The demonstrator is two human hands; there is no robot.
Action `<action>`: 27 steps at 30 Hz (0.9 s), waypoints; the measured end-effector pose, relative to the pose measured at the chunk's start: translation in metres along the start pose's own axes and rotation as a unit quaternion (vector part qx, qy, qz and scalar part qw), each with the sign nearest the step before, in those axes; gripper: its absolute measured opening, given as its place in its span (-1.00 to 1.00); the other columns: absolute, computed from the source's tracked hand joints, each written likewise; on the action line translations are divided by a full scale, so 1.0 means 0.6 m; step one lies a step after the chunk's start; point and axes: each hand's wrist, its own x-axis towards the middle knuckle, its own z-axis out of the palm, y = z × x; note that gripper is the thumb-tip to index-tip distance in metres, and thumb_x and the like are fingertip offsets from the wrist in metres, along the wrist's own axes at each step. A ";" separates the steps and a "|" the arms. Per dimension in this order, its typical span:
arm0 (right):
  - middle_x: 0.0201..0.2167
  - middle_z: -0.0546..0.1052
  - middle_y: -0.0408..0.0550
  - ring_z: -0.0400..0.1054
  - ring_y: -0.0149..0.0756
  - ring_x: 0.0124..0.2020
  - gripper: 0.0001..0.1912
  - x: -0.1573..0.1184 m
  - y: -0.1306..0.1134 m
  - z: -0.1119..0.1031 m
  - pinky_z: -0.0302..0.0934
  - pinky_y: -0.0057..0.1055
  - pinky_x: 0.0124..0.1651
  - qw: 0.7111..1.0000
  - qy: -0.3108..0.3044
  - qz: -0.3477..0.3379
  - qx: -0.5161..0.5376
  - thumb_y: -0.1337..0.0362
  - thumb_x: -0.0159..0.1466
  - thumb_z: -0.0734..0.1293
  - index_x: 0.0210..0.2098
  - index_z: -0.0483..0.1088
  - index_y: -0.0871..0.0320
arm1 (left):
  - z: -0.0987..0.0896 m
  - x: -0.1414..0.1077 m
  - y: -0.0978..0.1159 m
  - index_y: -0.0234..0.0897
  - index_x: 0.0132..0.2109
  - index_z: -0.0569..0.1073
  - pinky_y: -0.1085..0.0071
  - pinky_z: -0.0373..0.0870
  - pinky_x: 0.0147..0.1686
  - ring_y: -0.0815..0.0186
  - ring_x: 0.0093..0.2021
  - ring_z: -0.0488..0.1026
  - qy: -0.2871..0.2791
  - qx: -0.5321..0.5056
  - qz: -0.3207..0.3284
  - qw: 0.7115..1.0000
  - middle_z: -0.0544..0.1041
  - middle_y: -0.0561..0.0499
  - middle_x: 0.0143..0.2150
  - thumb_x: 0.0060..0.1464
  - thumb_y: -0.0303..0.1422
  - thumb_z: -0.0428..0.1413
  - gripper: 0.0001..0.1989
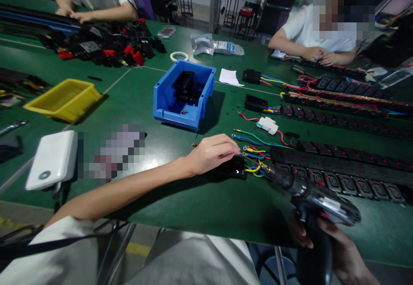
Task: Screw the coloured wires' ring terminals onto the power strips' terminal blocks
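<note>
1 blu bin (177, 118) btwn L hand (213, 154) & tape (172, 56), yel bin (77, 108)

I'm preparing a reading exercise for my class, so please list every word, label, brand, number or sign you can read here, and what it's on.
No text can be read with certainty.
Blue print on the silvery plastic bag: too blurred.
Pale patch on the power drill: no legible lettering.
Small white mark on the black housing: too small.
White labels among the heaped black parts: too small.
</note>
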 end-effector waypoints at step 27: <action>-0.52 0.48 0.20 0.35 -0.17 -0.60 -0.56 -0.063 -0.164 -0.022 0.22 -0.34 -0.62 0.929 0.241 0.065 -0.273 -0.07 -0.06 0.47 -0.46 0.55 0.22 | 0.001 0.005 0.018 -0.28 -0.20 0.47 0.41 0.36 -0.11 0.35 -0.18 0.47 -0.103 -0.119 -0.210 0.965 0.54 0.04 -0.22 0.11 -0.41 0.18 -0.91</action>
